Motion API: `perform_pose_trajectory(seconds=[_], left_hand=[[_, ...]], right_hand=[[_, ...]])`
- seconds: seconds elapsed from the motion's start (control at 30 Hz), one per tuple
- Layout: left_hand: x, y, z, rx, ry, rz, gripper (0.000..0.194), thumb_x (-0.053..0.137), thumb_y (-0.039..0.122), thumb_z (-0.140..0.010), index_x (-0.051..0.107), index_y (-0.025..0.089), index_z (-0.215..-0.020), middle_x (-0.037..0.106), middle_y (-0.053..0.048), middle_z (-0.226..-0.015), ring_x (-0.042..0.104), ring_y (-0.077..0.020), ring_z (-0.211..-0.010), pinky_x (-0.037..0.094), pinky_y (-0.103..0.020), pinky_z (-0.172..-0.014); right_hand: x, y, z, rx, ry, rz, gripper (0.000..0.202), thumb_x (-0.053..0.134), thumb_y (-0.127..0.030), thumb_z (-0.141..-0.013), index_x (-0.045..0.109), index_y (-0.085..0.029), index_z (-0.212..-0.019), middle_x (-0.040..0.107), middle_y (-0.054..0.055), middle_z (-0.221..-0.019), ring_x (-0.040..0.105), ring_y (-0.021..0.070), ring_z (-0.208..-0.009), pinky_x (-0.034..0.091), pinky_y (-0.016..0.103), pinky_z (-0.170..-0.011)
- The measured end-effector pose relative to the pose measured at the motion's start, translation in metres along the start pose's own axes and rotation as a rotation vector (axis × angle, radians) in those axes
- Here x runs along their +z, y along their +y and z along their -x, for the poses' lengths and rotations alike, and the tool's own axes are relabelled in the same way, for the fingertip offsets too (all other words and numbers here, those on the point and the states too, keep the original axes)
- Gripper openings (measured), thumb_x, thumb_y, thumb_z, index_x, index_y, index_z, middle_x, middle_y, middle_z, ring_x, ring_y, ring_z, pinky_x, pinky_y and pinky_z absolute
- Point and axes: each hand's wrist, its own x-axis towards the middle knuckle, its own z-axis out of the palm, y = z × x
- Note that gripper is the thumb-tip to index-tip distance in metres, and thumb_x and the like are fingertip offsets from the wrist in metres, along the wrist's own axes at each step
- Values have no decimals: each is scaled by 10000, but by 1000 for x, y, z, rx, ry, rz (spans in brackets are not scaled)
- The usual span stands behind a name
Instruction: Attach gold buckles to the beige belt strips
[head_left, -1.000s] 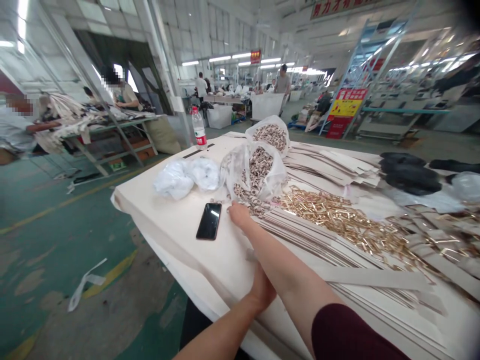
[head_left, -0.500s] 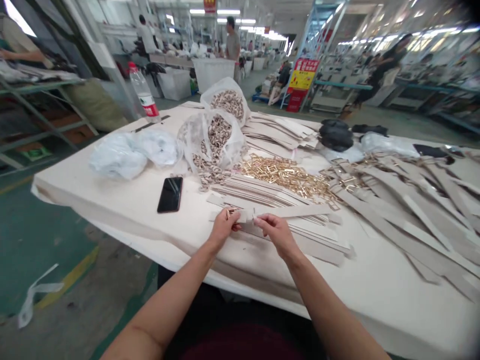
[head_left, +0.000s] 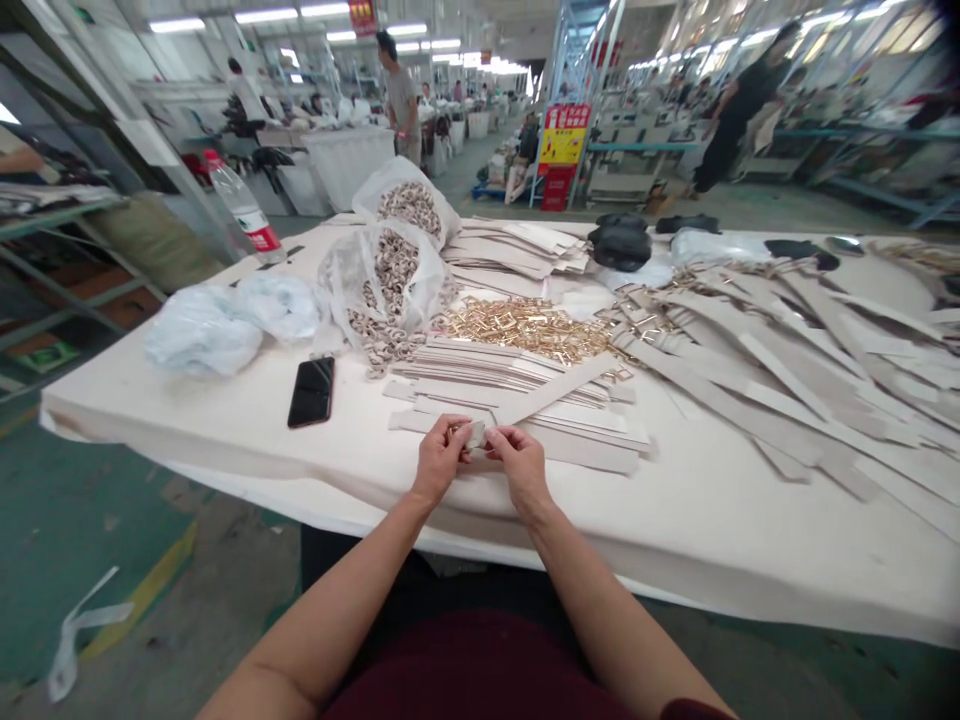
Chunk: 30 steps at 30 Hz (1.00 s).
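A pale grey strap [head_left: 559, 388] slants up to the right from between my hands, its near end folded at the fingertips. My left hand [head_left: 439, 462] pinches that end; a small gold buckle seems to sit in its fingers, mostly hidden. Close beside it, my right hand [head_left: 523, 468] is closed on the same strap, with thumb and fingertips pressed together. Just beyond my hands lies a stack of flat straps [head_left: 502, 365]. Behind the stack spreads a pile of gold rectangular buckles [head_left: 525, 325].
Two clear bags hold small beige loops [head_left: 394, 265]. A phone [head_left: 310, 392], crumpled plastic bags [head_left: 202, 328] and a bottle [head_left: 247, 215] lie or stand to the left. Straps with buckles [head_left: 780, 360] cover the right side. People stand farther back.
My hands have come closer together, and the strap's end is now bent between them. The strap slants more steeply. The camera view has turned to the right.
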Motion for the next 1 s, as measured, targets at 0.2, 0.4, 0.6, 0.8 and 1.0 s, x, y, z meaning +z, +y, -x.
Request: perform_pose_trajectory(seconds=[0.2, 0.4, 0.6, 0.8, 1.0], left_hand=[[-12, -3, 1, -76, -99, -69, 320, 503, 454, -836, 586, 164, -942, 533, 47, -556, 475, -78, -409, 377, -181, -404], [-18, -2, -9, -4, -224, -133, 323, 498, 457, -832, 584, 153, -902, 505, 48, -530, 445, -74, -398, 356, -176, -391], [-10, 0, -8, 18, -196, -167, 315, 493, 460, -834, 563, 161, -903, 485, 60, -513, 467, -85, -403, 374, -182, -401], [1, 1, -4, -60, -243, -75, 361, 466, 511, -838, 535, 183, -972, 576, 24, -641, 541, -107, -493, 456, -214, -468], [-5, -4, -15, -142, -367, 11, 407, 523, 561, -790, 492, 198, -973, 515, 55, -614, 521, -107, -499, 474, -233, -475]], right_hand=[[-9, 12, -18, 13, -142, 256, 387, 668, -509, -674, 633, -124, -699, 552, -2, -559, 454, 99, -507, 368, 228, -488], [-12, 23, -34, -49, -250, 212, 374, 664, -496, -682, 603, -127, -688, 498, -18, -521, 415, 87, -472, 345, 230, -474], [-16, 16, -31, 37, -303, 41, 453, 749, -465, -586, 505, -171, -828, 518, -50, -564, 433, 81, -450, 361, 213, -437], [-13, 13, -28, -68, -349, 101, 607, 738, -360, -617, 494, -184, -1144, 553, -41, -706, 512, 104, -588, 427, 231, -555], [-20, -10, -25, -177, -391, 417, 539, 686, -292, -664, 550, -197, -1177, 585, -12, -774, 524, 117, -628, 431, 239, -570]])
